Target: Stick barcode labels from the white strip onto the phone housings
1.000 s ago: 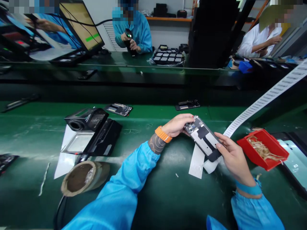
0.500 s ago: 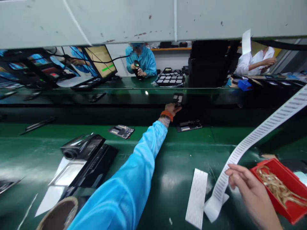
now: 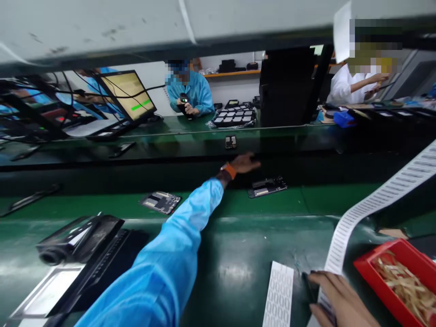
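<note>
Setting down the phone (image 3: 230,142) looks like the step in hand: it lies on the far ledge (image 3: 184,146), just beyond the left hand (image 3: 245,162), whose spread fingers hold nothing. That arm is stretched forward; the next move probably calls for drawing it back. The right hand (image 3: 342,297) bends over the label strip (image 3: 354,222); its grip I cannot tell.

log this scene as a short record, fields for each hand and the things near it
left hand: outstretched, open, nothing visibly held
near left hand: phone part beyond it, another phone part nearer the camera
right hand: over label strip, grip unclear
beside right hand: red bin of pale scraps on its right, printed sheet on its left
far side: person in blue
</note>
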{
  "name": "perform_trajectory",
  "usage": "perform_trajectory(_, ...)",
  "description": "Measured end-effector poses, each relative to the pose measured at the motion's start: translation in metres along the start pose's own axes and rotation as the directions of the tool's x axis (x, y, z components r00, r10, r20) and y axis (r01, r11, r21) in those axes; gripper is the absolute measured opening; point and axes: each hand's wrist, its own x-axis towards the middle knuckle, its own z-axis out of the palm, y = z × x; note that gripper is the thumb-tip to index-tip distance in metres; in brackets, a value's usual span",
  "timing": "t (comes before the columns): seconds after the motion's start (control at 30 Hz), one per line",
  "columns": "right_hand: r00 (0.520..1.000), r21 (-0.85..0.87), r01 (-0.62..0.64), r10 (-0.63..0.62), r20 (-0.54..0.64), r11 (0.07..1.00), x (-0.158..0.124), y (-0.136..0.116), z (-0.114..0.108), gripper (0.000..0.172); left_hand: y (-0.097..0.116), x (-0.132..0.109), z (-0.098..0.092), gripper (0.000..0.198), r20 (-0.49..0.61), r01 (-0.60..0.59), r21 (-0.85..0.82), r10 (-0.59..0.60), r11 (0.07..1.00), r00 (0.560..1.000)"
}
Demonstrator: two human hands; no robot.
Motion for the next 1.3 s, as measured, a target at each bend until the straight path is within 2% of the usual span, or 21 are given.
perform_trajectory(0.07,0.995,-0.03,-0.007,0.004,-0.096,1.0,-0.001,0.005,-0.006,0.023,0.009,-0.028,0.027,0.083,0.121,-0.111,0.058,0.103,0.992,0.987)
perform_trajectory(0.13,0.988,-0.016,-0.029,0.026,-0.153,0.999,-0.002,0.007,-0.012,0.012,0.019,-0.048,0.049,0.098,0.169,-0.174,0.123,0.152,0.977,0.974)
perform_trajectory(0.23,0.97,0.052,-0.094,0.103,-0.218,0.994,0.001,0.002,-0.021,0.015,0.033,-0.055,0.064,0.092,0.198,-0.178,0.213,0.136,0.961,0.971)
perform_trajectory(0.37,0.911,0.136,-0.121,0.165,-0.378,0.983,0.009,-0.016,-0.028,0.026,0.048,-0.048,0.059,0.064,0.238,-0.152,0.28,0.085,0.948,0.968)
perform_trajectory(0.47,0.9,0.183,-0.087,0.156,-0.407,0.979,0.015,-0.027,-0.028,0.026,0.061,-0.05,0.051,0.051,0.229,-0.142,0.29,0.076,0.946,0.97)
perform_trajectory(0.57,0.887,0.216,-0.05,0.142,-0.438,0.975,0.016,-0.028,-0.026,0.027,0.073,-0.071,0.041,0.052,0.181,-0.155,0.248,0.111,0.956,0.977)
perform_trajectory(0.63,0.859,0.286,-0.054,0.191,-0.475,0.957,0.016,-0.027,-0.024,0.028,0.079,-0.102,0.04,0.063,0.118,-0.19,0.211,0.168,0.959,0.979)
perform_trajectory(0.7,0.835,0.471,-0.032,0.283,-0.472,0.881,0.018,-0.031,-0.02,0.033,0.082,-0.145,0.049,0.079,0.051,-0.247,0.161,0.242,0.955,0.969)
perform_trajectory(0.73,0.835,0.586,-0.002,0.324,-0.446,0.811,0.02,-0.036,-0.018,0.041,0.083,-0.17,0.058,0.086,0.022,-0.295,0.121,0.294,0.948,0.955)
perform_trajectory(0.77,0.844,0.687,0.035,0.346,-0.41,0.726,0.023,-0.042,-0.016,0.05,0.083,-0.195,0.068,0.087,-0.039,-0.36,-0.009,0.359,0.933,0.932)
perform_trajectory(0.8,0.86,0.762,0.072,0.348,-0.374,0.643,0.027,-0.05,-0.014,0.058,0.084,-0.219,0.078,0.086,-0.084,-0.381,-0.112,0.374,0.918,0.924)
perform_trajectory(0.83,0.875,0.809,0.099,0.336,-0.348,0.579,0.031,-0.058,-0.012,0.061,0.085,-0.24,0.087,0.085,-0.108,-0.369,-0.175,0.355,0.913,0.929)
perform_trajectory(0.9,0.893,0.836,0.117,0.312,-0.325,0.535,0.042,-0.071,-0.008,0.057,0.087,-0.27,0.098,0.08,-0.114,-0.293,-0.271,0.271,0.917,0.956)
perform_trajectory(0.97,0.894,0.819,0.113,0.302,-0.331,0.562,0.05,-0.076,-0.006,0.047,0.088,-0.283,0.098,0.078,-0.064,-0.232,-0.351,0.224,0.907,0.973)
perform_trajectory(1.03,0.893,0.794,0.091,0.304,-0.333,0.602,0.053,-0.076,-0.004,0.04,0.084,-0.283,0.092,0.077,0.037,-0.203,-0.472,0.249,0.858,0.968)
perform_trajectory(1.1,0.896,0.794,0.043,0.329,-0.3,0.606,0.051,-0.073,-0.004,0.039,0.076,-0.279,0.087,0.07,0.175,-0.129,-0.65,0.313,0.749,0.933)
perform_trajectory(1.17,0.89,0.812,-0.022,0.382,-0.25,0.583,0.047,-0.07,-0.005,0.04,0.071,-0.276,0.089,0.06,0.292,0.015,-0.784,0.348,0.62,0.891)
perform_trajectory(1.23,0.873,0.792,-0.067,0.419,-0.247,0.607,0.043,-0.069,-0.006,0.04,0.071,-0.274,0.097,0.052,0.304,0.098,-0.841,0.314,0.532,0.899)
perform_trajectory(1.3,0.866,0.701,-0.081,0.398,-0.303,0.709,0.039,-0.069,-0.006,0.042,0.077,-0.273,0.106,0.046,0.24,0.113,-0.878,0.225,0.465,0.944)
